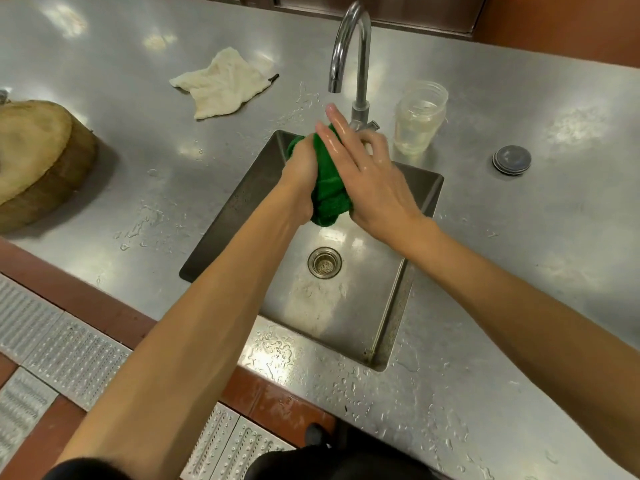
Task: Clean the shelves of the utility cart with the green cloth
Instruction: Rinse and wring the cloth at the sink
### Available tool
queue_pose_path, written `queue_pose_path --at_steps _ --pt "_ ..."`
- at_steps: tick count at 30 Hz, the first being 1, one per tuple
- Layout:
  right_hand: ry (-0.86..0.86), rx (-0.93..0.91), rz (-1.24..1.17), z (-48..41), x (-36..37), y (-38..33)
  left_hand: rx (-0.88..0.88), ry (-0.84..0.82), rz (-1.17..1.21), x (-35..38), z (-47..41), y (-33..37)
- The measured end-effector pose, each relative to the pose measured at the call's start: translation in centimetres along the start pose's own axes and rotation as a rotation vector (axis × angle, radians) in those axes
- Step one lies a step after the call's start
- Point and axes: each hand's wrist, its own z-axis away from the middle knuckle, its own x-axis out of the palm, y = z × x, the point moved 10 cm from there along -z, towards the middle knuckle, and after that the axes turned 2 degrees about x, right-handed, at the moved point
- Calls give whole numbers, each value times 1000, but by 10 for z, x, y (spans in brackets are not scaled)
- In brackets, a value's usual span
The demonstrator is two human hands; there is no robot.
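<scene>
The green cloth (327, 181) is bunched into a wad between both hands, held in the air over the back part of the sink (420, 188), below and in front of the spout of the gooseneck faucet (349, 46). The left hand (300, 173) is clenched around the cloth's left side, fingers curled into the fabric. The right hand (369, 174) lies over the cloth's right side, wet and shiny, with two fingers (334, 124) stretched straight along the top of the wad and the others bent near the faucet base; its thumb and palm are hidden, so I cannot tell whether it clasps the cloth or only presses on it. Under the hands, the basin floor shows a round drain strainer (325, 262). The sink is set in a stainless steel counter (519, 254) speckled with water drops around the basin edges. A clear plastic jar (420, 116) stands upright just right of the faucet, and a dark round lid (512, 160) lies farther right. A crumpled white cloth (221, 83) lies on the counter to the left of the faucet, and a thick wooden chopping block (38, 157) sits at the far left edge. Near the bottom, red floor tiles (41, 445) alternate with metal grates (74, 358).
</scene>
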Motion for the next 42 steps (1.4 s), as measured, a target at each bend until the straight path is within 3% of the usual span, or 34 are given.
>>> queue_pose_path --at_steps 2,5,9,17,22,25,29,30,32,35,42 --pt "53 22 20 -7 -11 2 92 74 -121 -3 1 12" --pt "-48 183 36 -14 -9 15 235 262 -309 -10 6 39" --pt "-91 320 -50 -14 -7 20 459 331 -609 2 19 72" --pt "-194 416 -485 -6 18 24 750 207 -948 24 30 86" --pt "-250 462 -655 -1 36 22 836 122 -1106 30 25 83" --pt "-295 469 -624 -4 49 23 820 126 -1135 22 22 83" --pt "-213 505 -286 2 39 35 746 185 -1385 10 15 84" --pt "-175 501 -239 1 33 32 689 174 -1287 4 11 81" --pt "-129 501 -275 -3 28 25 566 143 -810 -9 10 71" --pt "-131 585 -560 -9 37 28 490 93 -383 -8 14 62" --pt "-165 679 -1020 -10 45 34 595 158 -394 9 17 89"
